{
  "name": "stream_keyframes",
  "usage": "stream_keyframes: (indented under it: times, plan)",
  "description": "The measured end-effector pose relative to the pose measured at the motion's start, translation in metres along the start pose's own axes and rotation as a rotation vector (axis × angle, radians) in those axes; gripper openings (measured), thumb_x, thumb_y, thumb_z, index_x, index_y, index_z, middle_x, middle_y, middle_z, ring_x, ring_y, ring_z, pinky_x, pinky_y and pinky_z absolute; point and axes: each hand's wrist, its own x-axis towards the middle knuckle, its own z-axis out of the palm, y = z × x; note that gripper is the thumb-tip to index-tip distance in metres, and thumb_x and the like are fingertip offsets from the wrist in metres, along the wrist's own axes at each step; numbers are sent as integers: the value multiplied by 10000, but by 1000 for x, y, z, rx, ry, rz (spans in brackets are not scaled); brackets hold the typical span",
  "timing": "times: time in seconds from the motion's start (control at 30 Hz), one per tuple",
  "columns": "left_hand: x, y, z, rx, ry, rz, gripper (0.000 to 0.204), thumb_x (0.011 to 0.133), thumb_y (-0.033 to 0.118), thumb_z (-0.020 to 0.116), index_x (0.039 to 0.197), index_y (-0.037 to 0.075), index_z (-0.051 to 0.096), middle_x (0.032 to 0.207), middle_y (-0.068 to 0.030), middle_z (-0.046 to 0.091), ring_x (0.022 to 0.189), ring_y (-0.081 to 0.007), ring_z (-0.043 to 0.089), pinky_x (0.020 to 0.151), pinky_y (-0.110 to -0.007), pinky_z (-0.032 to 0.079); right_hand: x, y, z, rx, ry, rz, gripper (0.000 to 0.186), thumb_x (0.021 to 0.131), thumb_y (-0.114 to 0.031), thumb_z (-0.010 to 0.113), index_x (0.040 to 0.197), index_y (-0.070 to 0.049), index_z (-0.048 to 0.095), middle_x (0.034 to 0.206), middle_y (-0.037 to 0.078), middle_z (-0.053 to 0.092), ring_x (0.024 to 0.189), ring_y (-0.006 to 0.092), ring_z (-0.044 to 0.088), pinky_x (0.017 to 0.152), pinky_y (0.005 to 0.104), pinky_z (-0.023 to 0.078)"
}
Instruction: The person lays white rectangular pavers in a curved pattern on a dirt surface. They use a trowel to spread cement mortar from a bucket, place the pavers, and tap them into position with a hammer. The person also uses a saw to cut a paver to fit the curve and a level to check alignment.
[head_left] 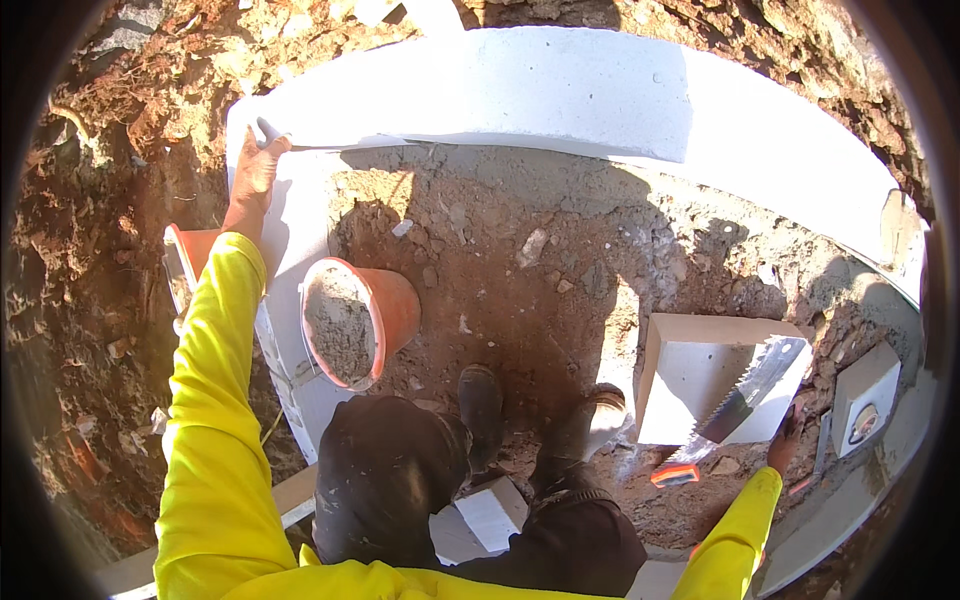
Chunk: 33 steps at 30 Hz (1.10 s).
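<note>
Yellow sleeves (215,450) and dark trousers (400,480) closest to lens, boots (585,415) planted on bare dirt floor (520,270) of trench.

Far left: second orange bucket (185,255) half hidden behind left arm, contents not visible. Left hand (255,175) stretched out, flat, fingers loosely spread, resting on corner of white block wall (480,90); holds nothing that can be made out, pale sliver at fingertips too small to identify.

Centre-left: orange bucket (360,320) tipped toward camera, full of grey mortar, leaning against side run of blocks.

Right: loose white block (700,375) on ground, saw (735,405) with orange handle lying across it. Right hand (785,445) just beside block edge, mostly hidden; cannot tell how far open or whether gripping anything. Small grey box (865,400) with round fitting further right, on curved wall base.

Judgement: block-laying, mid-course; looks like checking the corner seat, cut block staged. Next move likely needs mortar on the bed, then lifting the block with both hands, saw cleared first.
</note>
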Motion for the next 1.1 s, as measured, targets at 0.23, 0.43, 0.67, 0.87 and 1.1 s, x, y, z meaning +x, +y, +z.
stream_keyframes:
  times: [0.23, 0.43, 0.67, 0.87, 1.1]
  plan:
    - [10, -4, 41, -592, 54, -187, 723, 868, 161, 698, 1383, -60, 240, 1456, -284, 304, 1444, -448, 195, 923, -789, 393, 24, 7, -1, 276, 118, 164, 427, 990, -272, 541, 1334, -22, 510, 1219, 199, 632, 1063, 379, 621, 903, 416, 505]
    - [-28, -1, 46, -917, 194, -323, 288, 949, 175, 529, 1196, 28, 545, 1232, -145, 413, 1233, -412, 418, 818, -769, 492, -62, -55, -56, -425, 239, 108, 332, 1004, -136, 500, 1257, 79, 522, 1276, 292, 573, 1135, 427, 572, 949, 429, 481]
    - [-10, 11, 85, -1073, -41, -361, 451, 954, 200, 513, 1314, -45, 400, 1176, -211, 471, 1053, -417, 564, 654, -642, 596, -129, -229, -251, 387, 40, 53, 543, 1000, -295, 537, 1463, -54, 389, 1330, 154, 468, 1178, 231, 457, 983, 337, 349]
    - [-14, 26, 82, -1014, 164, -328, 990, 876, 207, 558, 1498, 0, -184, 1237, -250, 515, 909, -367, 648, 538, -485, 601, -145, -515, -298, 413, -120, -611, 455, 1004, -105, 474, 1437, 23, 422, 1026, 176, 660, 860, 256, 619, 775, 387, 483]
    - [-6, -4, 84, -946, 71, -287, 947, 862, 184, 546, 1515, 40, -125, 1293, -261, 497, 986, -412, 642, 551, -509, 618, -115, -787, -234, 357, -17, -1339, 316, 965, -36, 543, 1267, 58, 553, 967, 307, 628, 854, 474, 622, 749, 440, 499]
